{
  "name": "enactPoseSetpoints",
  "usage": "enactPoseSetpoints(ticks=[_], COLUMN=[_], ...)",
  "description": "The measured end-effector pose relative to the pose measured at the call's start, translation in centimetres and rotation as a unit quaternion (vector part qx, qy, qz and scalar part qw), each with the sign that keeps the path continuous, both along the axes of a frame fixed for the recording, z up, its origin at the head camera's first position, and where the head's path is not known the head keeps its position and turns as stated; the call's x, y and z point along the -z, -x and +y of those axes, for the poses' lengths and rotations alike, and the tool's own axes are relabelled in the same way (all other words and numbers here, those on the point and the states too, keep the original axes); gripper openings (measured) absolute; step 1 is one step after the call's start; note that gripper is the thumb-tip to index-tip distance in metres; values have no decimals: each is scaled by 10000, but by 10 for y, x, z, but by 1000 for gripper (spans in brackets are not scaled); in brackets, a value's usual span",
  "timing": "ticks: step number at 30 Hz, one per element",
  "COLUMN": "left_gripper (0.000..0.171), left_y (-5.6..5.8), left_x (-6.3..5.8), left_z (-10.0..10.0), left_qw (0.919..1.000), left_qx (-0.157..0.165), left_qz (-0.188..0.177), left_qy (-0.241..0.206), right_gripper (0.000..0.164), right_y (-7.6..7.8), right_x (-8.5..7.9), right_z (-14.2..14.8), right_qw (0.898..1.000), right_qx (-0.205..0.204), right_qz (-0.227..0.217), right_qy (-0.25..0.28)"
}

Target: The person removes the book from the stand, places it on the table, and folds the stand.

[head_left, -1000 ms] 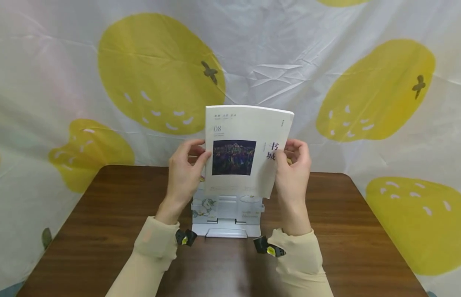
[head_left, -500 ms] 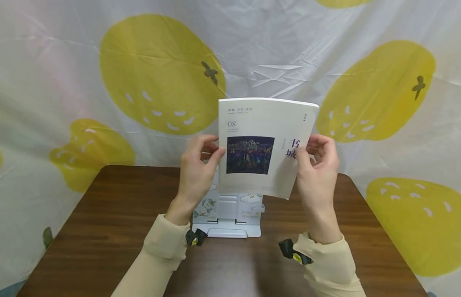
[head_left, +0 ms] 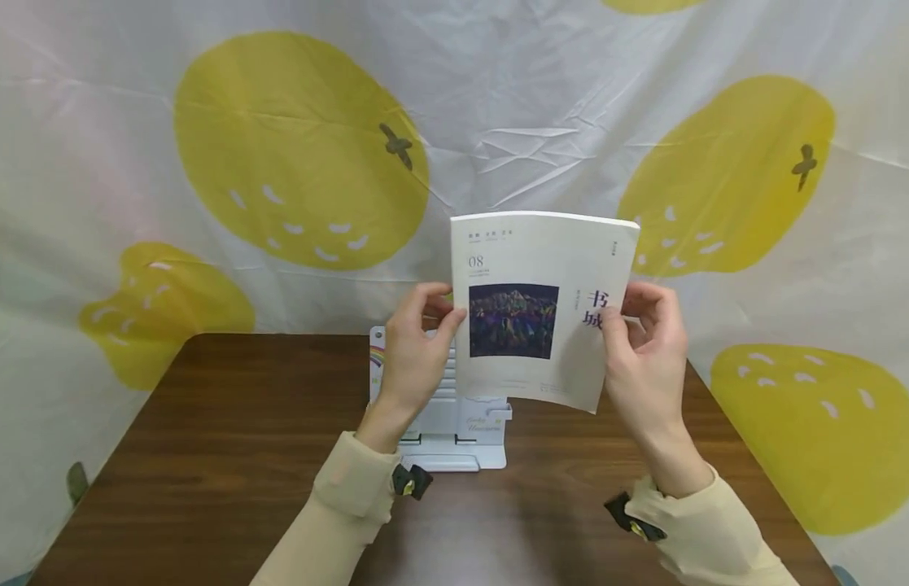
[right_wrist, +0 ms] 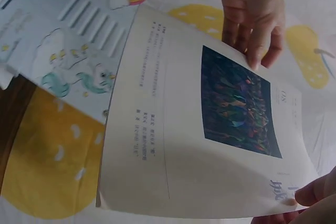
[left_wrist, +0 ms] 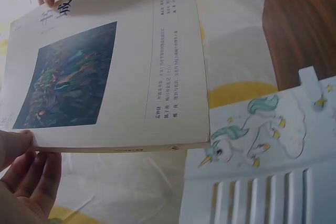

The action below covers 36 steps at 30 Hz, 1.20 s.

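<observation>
A white paperback book (head_left: 527, 378) with a dark picture on its cover is held up in front of me, tilted slightly. My left hand (head_left: 417, 350) pinches its left edge, thumb on the cover and fingers behind. On the opposite edge my right hand (head_left: 648, 358) pinches it the same way, its thumb beside the large purple characters. Behind the book and my left hand stands a pale blue book stand (head_left: 491, 456) with slots and unicorn prints, partly hidden. The left wrist view shows the book's spine side and the stand (left_wrist: 252, 171) beyond it.
The stand rests on a dark brown wooden table (head_left: 242, 456). Behind the table hangs a white cloth (head_left: 527, 81) with big yellow fruit prints. Each wrist wears a small black camera mount (head_left: 412, 481) over a cream sleeve.
Both hands have carried the book to the right, off the stand's middle; it rose a little, then came down again. More of the stand's upper left shows now. The grip looks the same.
</observation>
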<state>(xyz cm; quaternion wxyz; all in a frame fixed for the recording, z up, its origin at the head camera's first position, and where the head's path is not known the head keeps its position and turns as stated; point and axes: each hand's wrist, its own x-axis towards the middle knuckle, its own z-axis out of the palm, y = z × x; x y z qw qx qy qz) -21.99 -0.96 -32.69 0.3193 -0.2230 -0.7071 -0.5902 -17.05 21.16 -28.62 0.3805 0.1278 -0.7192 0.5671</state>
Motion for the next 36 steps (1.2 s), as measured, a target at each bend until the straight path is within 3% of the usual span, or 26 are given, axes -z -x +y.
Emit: enactPoseSetpoints(ticks=[10,20,30,36], left_gripper=[25,24,24,21], left_y=[2,4,8,3], left_x=[24,50,80,95], left_z=[32,56,80,103], left_qw=[9992,9899,9777,9696], left_qx=[239,575,755,901], left_qz=[-319,-1299,-1960,-2265], left_qy=[29,27,48,193], right_gripper=[25,24,26,27], right_y=[-2,3,8,5], right_x=[19,38,59,70], right_z=[36,53,80,104], right_qw=[9973,9910,9730,9600], right_qx=[299,723,973,1151], right_qz=[-301,-796,-1665,-2024], right_qy=[-596,-803,-1267,-1557])
